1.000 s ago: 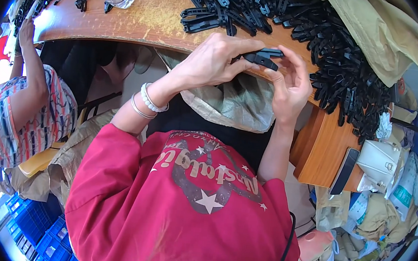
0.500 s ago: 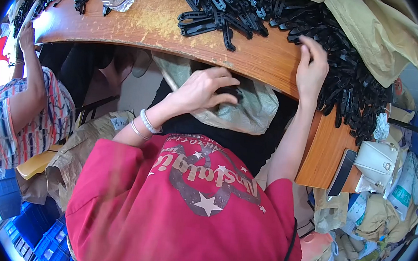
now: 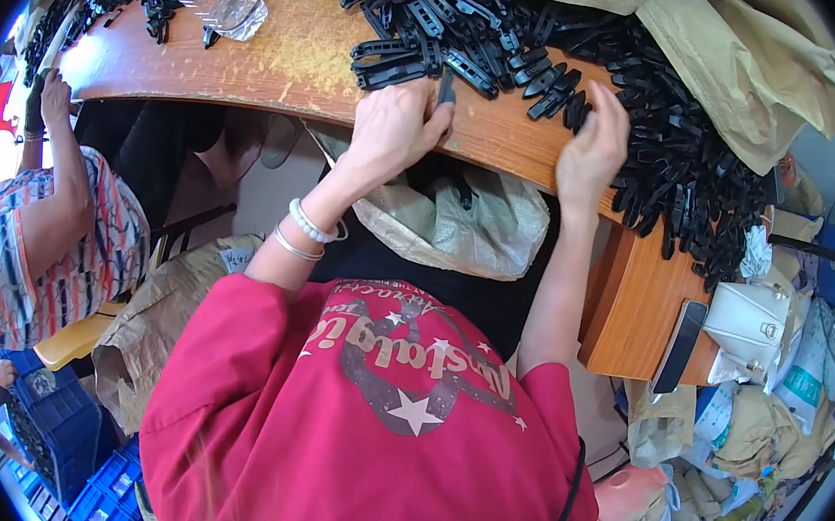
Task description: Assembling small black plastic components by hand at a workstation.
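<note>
L hand (image 3: pixel 396 123) grip shut on black clip (image 3: pixel 446 89), long axis upright, at table (image 3: pixel 255 64) edge. R hand (image 3: pixel 594 147) grip loose, empty, fingertips on clip pile (image 3: pixel 669 154); pile lies right, R nearer.

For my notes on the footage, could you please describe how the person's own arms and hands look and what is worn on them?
Both hands, the left hand and the right hand, are bare, without gloves. The forearms are uncovered; short red sleeves of a printed T-shirt end near the elbows. The left wrist carries a white beaded bracelet and a thin silver bangle. The right wrist shows nothing worn.
</note>
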`<control>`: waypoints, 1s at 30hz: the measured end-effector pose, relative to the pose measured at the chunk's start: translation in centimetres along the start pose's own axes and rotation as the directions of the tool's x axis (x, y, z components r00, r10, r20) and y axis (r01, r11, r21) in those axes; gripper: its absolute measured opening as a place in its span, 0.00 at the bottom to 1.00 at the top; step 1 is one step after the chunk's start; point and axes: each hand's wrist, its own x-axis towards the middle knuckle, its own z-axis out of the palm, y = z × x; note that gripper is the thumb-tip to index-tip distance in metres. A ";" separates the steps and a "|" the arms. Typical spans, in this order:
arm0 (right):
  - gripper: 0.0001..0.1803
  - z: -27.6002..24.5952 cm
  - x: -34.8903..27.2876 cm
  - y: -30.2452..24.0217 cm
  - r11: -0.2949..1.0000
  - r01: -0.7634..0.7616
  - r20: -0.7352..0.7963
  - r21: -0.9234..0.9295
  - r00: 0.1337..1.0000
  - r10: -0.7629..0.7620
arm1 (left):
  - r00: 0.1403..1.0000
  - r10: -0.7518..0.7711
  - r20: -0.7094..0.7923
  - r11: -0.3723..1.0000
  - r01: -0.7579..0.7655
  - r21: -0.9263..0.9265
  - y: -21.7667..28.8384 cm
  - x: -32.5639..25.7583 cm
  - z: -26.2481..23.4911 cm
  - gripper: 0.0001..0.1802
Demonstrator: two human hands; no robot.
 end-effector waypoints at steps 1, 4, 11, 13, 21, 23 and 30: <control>0.15 -0.9 0.0 -0.1 0.998 -0.054 -0.034 -0.042 0.998 0.053 | 1.000 -0.004 0.002 1.000 0.004 0.002 -0.2 -0.4 -0.3 0.16; 0.09 -2.6 0.2 -0.9 0.958 -0.253 0.030 -0.132 0.965 0.259 | 0.999 0.047 -0.001 0.997 -0.047 -0.061 -0.4 -1.1 -0.8 0.15; 0.19 -1.9 1.4 -0.6 0.899 -0.240 0.256 -0.365 0.903 0.345 | 0.996 -0.083 0.035 0.901 0.090 -0.424 0.4 -1.3 0.2 0.14; 0.19 -2.3 1.5 -0.9 0.927 -0.280 0.292 -0.248 0.891 0.347 | 0.988 -0.100 0.116 0.805 0.149 -0.574 -0.4 -1.2 0.8 0.15; 0.13 -2.1 -1.3 -0.1 0.985 0.056 0.185 -0.165 0.982 -0.025 | 0.938 -0.195 0.286 0.598 0.345 -0.723 0.3 -1.7 -0.2 0.12; 0.12 -2.2 -1.9 -0.7 0.965 0.142 0.192 -0.221 0.976 -0.099 | 0.927 -0.170 0.334 0.554 0.370 -0.746 0.2 -1.7 -0.2 0.09; 0.11 -1.9 -2.2 -0.7 1.000 -0.015 0.231 -0.026 0.973 0.021 | 0.939 -0.097 0.329 0.504 0.331 -0.798 0.4 -1.0 -0.6 0.11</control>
